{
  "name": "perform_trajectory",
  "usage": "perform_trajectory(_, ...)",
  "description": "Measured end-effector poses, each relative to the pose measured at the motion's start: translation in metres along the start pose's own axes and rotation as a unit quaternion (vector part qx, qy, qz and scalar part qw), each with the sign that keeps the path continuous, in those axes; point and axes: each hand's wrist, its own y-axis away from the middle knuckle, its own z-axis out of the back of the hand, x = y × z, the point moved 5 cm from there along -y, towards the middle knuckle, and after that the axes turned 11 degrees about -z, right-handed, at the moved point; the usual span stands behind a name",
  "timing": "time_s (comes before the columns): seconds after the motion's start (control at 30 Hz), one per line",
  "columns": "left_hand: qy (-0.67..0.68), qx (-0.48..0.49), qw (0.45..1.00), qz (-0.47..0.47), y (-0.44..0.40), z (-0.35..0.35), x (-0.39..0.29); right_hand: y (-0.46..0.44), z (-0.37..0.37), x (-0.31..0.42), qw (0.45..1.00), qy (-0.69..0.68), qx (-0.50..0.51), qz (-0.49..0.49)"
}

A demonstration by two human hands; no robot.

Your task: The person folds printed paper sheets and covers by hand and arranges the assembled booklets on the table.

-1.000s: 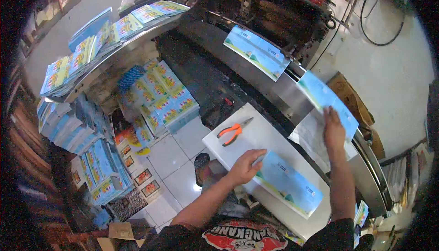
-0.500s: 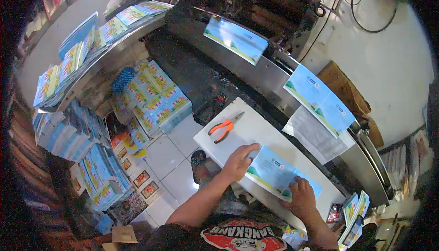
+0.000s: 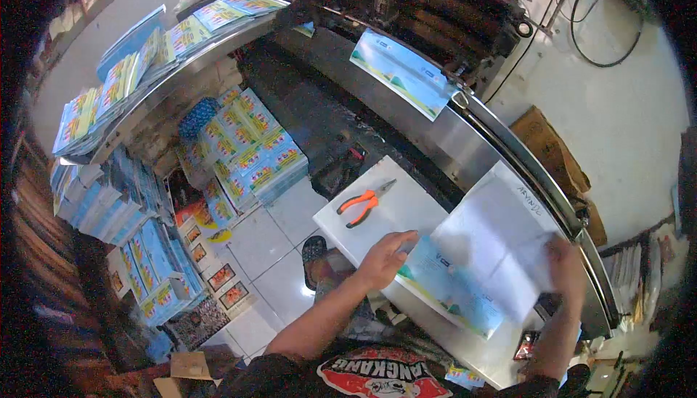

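My left hand (image 3: 388, 259) is closed at the left end of a blue printed sheet (image 3: 454, 288) on the white board; what its fingers pinch is too small to make out. At the right, my right hand (image 3: 565, 264) is blurred by motion at the right edge of a white sheet (image 3: 497, 235) with handwriting on it. That sheet overlaps the blue one and the metal rail. Pliers with orange and black handles (image 3: 359, 208) lie on the board's left part. Another blue printed sheet (image 3: 403, 73) rests on the machine's metal edge.
Printed stacks stand on the floor (image 3: 254, 148) and on a curved metal shelf (image 3: 174, 70) at the left. The long metal rail (image 3: 537, 162) curves down the right side. Brown cardboard (image 3: 552, 148) leans behind it. The white board (image 3: 406, 191) lies before me.
My right hand has moved from the blue sheet on the board to the white sheet at the right. The blue sheet that lay on the right rail is no longer there. My left hand stays about where it was.
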Motion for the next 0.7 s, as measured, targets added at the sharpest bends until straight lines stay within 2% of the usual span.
perform_trajectory(0.03,0.000,-0.002,1.000,0.000,0.002,0.000,0.003,-0.019,0.020,-0.014,0.992,-0.090,-0.023,-0.089)
perform_trajectory(0.1,0.007,0.006,1.000,0.001,0.004,-0.001,0.006,-0.053,0.058,-0.026,0.975,-0.141,-0.153,-0.073)
perform_trajectory(0.13,0.004,0.006,1.000,0.001,0.003,0.001,0.004,-0.064,0.071,-0.024,0.956,-0.144,-0.252,-0.034)
perform_trajectory(0.17,-0.002,0.006,1.000,0.005,0.001,0.001,-0.001,-0.074,0.086,-0.006,0.935,-0.190,-0.297,-0.037)
perform_trajectory(0.2,-0.007,0.006,1.000,0.008,0.000,0.001,-0.004,-0.091,0.080,-0.002,0.935,-0.191,-0.297,-0.039)
perform_trajectory(0.27,-0.015,0.013,1.000,-0.003,0.001,-0.001,0.001,-0.120,0.047,0.013,0.926,-0.085,-0.367,0.028)
perform_trajectory(0.33,-0.028,0.017,0.999,-0.016,0.001,-0.001,0.000,-0.138,-0.007,0.026,0.950,-0.201,-0.240,0.014)
perform_trajectory(0.4,-0.057,0.031,0.998,-0.028,0.000,-0.002,-0.003,-0.127,-0.053,0.061,0.990,-0.026,-0.131,0.056)
perform_trajectory(0.47,-0.057,0.022,0.997,-0.036,0.001,-0.002,-0.005,-0.088,-0.071,0.090,0.966,0.016,-0.222,0.130)
perform_trajectory(0.53,-0.054,0.020,0.997,-0.045,-0.002,-0.002,-0.007,-0.075,-0.101,0.080,0.992,-0.027,-0.074,0.096)
perform_trajectory(0.6,-0.046,0.024,0.999,-0.011,-0.001,-0.002,-0.007,-0.041,-0.111,0.079,0.987,-0.054,-0.047,0.145)
perform_trajectory(0.67,-0.040,0.021,0.999,-0.013,-0.002,-0.003,-0.004,-0.001,-0.114,0.078,0.985,-0.093,0.111,0.095)
perform_trajectory(0.7,-0.039,0.015,0.999,-0.012,0.000,-0.004,-0.003,0.026,-0.109,0.081,0.982,-0.091,0.115,0.116)
